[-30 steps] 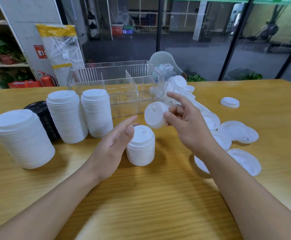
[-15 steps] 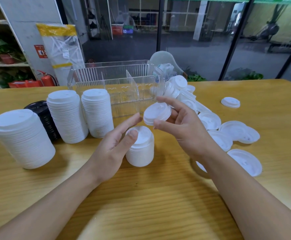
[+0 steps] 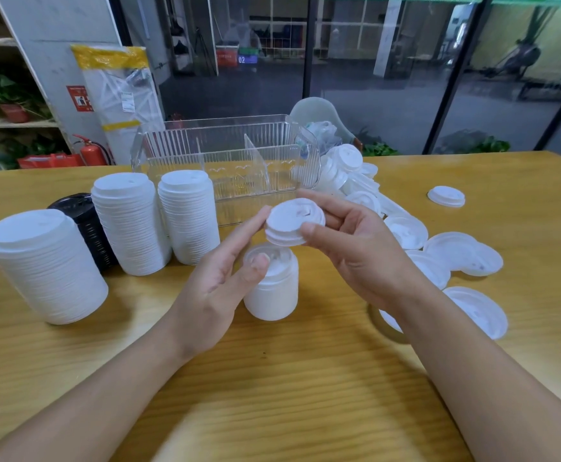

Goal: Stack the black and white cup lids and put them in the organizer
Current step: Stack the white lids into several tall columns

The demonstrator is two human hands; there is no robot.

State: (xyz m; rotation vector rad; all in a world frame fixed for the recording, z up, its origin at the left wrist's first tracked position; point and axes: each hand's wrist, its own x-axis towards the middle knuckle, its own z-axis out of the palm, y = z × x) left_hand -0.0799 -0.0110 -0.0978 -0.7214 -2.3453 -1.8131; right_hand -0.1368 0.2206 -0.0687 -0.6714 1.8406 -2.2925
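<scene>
— How many stacks are counted on the wooden table [image 3: 272, 395]?

— Four white stacks and one black: a wide white stack [image 3: 44, 265] at far left, a black stack [image 3: 87, 225] half hidden behind it, two tall white stacks [image 3: 129, 221] [image 3: 187, 215] side by side, and a short white stack [image 3: 272, 285] in the middle.

— And the hands?

— A single white lid [image 3: 294, 221] is pinched by the right hand [image 3: 356, 248], thumb in front and fingers behind, just above the short stack. Its left edge is touched by a straight fingertip of the left hand [image 3: 219, 281], whose fingers are extended (nothing is gripped by it).

— The organizer?

— One clear organizer [image 3: 232, 161] is seen behind the stacks, divided by a partition. A heap of loose white lids [image 3: 406, 228] is spread to its right (too overlapped to be counted), and one lid [image 3: 446, 196] lies apart.

— The room?

— Glass walls, a shelf with plants [image 3: 2, 95] and a red extinguisher [image 3: 90, 151] are seen beyond.
</scene>
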